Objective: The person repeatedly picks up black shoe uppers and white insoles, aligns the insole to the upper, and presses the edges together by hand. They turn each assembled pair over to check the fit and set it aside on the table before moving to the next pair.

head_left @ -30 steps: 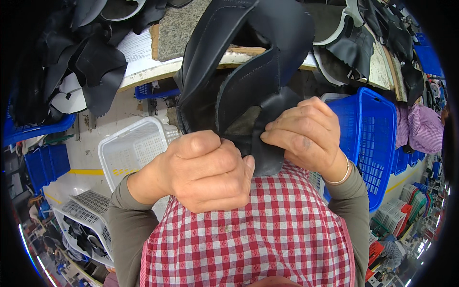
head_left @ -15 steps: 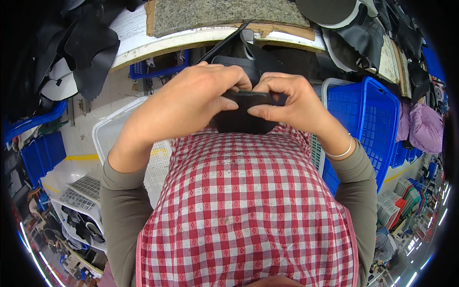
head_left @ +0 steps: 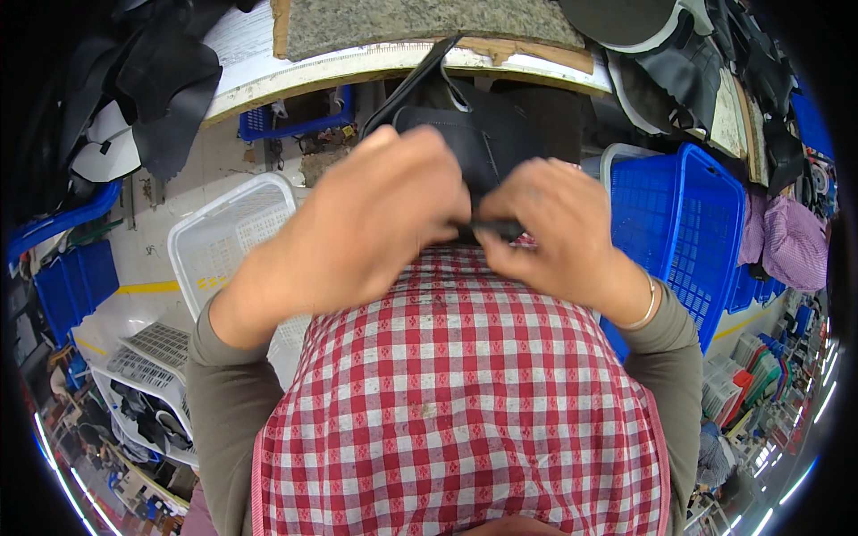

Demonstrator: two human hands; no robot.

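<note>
In front of my apron hangs a black stitched leather piece (head_left: pixel 456 143), its seams and a long pointed flap showing beyond my hands. My left hand (head_left: pixel 380 228), blurred by motion, is curled with its fingertips at the near edge of the leather. Close on its right, my right hand (head_left: pixel 559 219) pinches that dark edge between thumb and fingers. The fingertips of both hands nearly meet, and the part of the leather under them is mostly hidden.
A stone slab (head_left: pixel 429 27) lies on the white worktable (head_left: pixel 241 100) ahead. Black leather pieces (head_left: pixel 170 80) hang at left, with more dark cut pieces (head_left: pixel 661 71) at right. A white basket (head_left: pixel 228 214) stands left of me, a blue basket (head_left: pixel 706 232) right.
Both hands have turned over at the leather's near edge, the left closing further. The near part of the leather has folded out of sight, and more of its far part shows.
</note>
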